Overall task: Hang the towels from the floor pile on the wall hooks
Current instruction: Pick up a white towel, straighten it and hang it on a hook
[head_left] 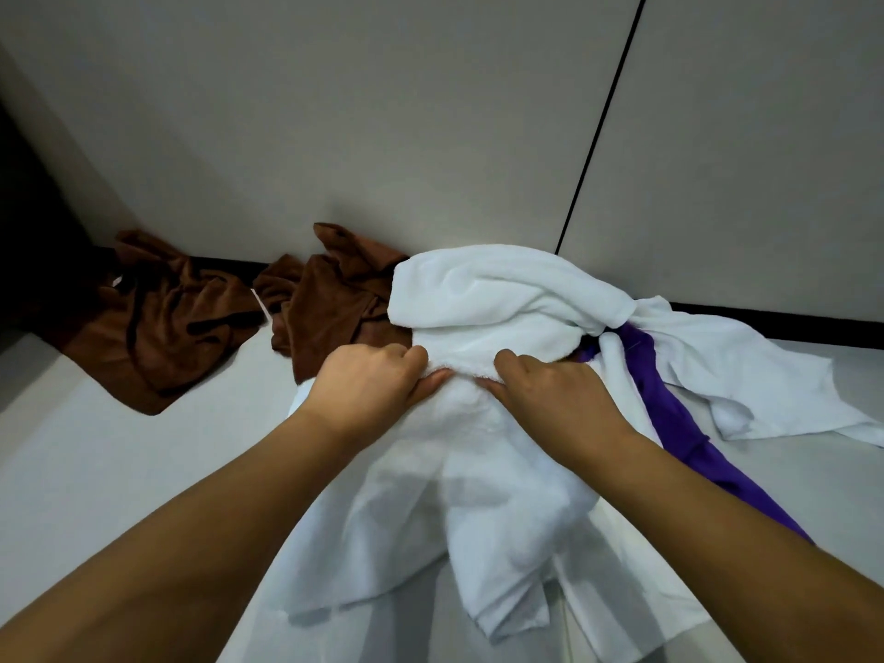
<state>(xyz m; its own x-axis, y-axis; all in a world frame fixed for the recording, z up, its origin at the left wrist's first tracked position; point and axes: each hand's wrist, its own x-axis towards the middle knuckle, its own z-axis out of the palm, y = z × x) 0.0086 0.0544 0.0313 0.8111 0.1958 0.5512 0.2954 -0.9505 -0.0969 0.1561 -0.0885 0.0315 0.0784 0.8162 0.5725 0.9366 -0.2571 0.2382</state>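
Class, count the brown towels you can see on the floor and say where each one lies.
2. One brown towel lies far left by the wall; the second brown towel sits beside the white towel. More may be hidden beneath.

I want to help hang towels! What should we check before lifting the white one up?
1. Left hand grips the white towel: ok.
2. Right hand grips the same edge: ok.
3. White towel free of the purple cloth: not ok, the purple runs under its folds.
4. Brown towels clear of it: cannot tell, one touches its left side.
5. Wall hook in sight: not ok, only bare wall shows.
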